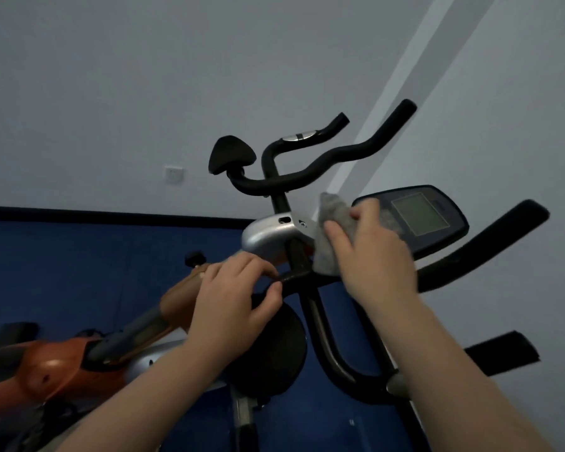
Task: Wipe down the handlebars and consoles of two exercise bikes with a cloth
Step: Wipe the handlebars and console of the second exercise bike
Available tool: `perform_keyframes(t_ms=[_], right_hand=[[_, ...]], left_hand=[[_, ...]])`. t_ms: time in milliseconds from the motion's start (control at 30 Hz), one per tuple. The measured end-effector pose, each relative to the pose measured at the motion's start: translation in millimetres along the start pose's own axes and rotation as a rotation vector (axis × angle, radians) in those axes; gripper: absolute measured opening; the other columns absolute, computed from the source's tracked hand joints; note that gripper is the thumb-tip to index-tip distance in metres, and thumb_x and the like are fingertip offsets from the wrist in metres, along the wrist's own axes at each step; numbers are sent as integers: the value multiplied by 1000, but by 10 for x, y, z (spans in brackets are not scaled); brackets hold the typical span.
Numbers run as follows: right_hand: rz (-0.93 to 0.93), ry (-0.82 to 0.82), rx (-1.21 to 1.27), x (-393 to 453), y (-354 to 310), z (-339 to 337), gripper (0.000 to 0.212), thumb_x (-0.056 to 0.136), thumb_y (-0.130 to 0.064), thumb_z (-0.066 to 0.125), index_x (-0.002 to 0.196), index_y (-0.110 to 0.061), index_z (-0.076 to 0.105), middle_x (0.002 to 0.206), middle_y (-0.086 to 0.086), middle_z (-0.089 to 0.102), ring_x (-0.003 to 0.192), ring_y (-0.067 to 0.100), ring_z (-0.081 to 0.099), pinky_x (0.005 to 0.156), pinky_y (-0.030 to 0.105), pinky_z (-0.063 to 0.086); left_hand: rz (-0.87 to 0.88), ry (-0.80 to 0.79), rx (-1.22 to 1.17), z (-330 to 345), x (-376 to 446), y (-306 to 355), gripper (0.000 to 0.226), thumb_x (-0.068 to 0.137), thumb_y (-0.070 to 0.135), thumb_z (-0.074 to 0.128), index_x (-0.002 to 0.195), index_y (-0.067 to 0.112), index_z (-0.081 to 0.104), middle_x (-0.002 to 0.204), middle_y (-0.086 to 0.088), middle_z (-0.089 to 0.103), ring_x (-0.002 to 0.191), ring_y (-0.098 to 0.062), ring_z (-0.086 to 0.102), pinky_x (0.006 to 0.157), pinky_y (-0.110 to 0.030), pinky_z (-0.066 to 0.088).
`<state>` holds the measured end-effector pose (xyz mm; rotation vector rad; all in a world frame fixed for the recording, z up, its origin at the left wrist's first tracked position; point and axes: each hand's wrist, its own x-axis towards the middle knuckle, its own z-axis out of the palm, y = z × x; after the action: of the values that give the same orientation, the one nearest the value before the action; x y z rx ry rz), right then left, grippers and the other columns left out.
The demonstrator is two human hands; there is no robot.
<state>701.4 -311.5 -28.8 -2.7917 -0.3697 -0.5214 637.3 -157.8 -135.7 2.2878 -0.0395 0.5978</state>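
Fingers and thumb of the right hand (377, 252) are curled round a bunched grey cloth (331, 233), which is held against the left edge of the near exercise bike's console (437, 220), beside its silver bracket (271, 234). The left hand's (234, 296) grip is a light pinch: thumb and fingertips are closed on the black handlebar (483, 252) just left of the stem, apparently to steady it.

The console's grey screen (419, 214) lies to the right of the cloth and is not covered by it. For the step to be done well, the cloth would best be flattened under the palm, drawn across the screen and buttons with gentle pressure, then wrapped round the bar so the padded ends are reached.

A second bike's handlebars (336, 156) stand beyond, against a pale wall (144, 76). An orange frame (56, 363) lies lower left, above a blue floor (95, 256).
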Motion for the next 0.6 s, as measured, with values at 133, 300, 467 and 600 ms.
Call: perform_keyframes(t_ms=[133,300,467,600], right_hand=[[45,-330,-295,215,-244,576,39,99,-47,33,117,-14,42,109,12,66,97,33,62,72,37,31],[-86,-483,-221,236,-15,504,25,96,-47,34,101,-24,43,93,7,66,79,27,58,63,33,31],[33,-367,-225,292,-175,664,22,97,-36,39,112,-22,46,100,8,65,90,30,62,78,41,48],[-240,-252,45,47,6,428,13,90,-40,54,96,-28,54,78,-14,60,74,7,58,63,25,42]], left_hand=[[-63,-9,-94,24,47,-74,13,79,47,50,80,34,47,81,21,45,79,4,46,75,-12,29],[-63,-9,-228,70,40,-130,15,78,43,55,75,34,43,75,16,46,73,-4,48,68,-21,36],[-44,-11,-250,77,59,-147,18,77,41,57,74,36,40,76,17,44,74,-3,47,64,-24,38],[-81,8,-279,83,41,-155,20,76,44,57,72,34,39,72,15,45,72,-4,47,66,-24,35]])
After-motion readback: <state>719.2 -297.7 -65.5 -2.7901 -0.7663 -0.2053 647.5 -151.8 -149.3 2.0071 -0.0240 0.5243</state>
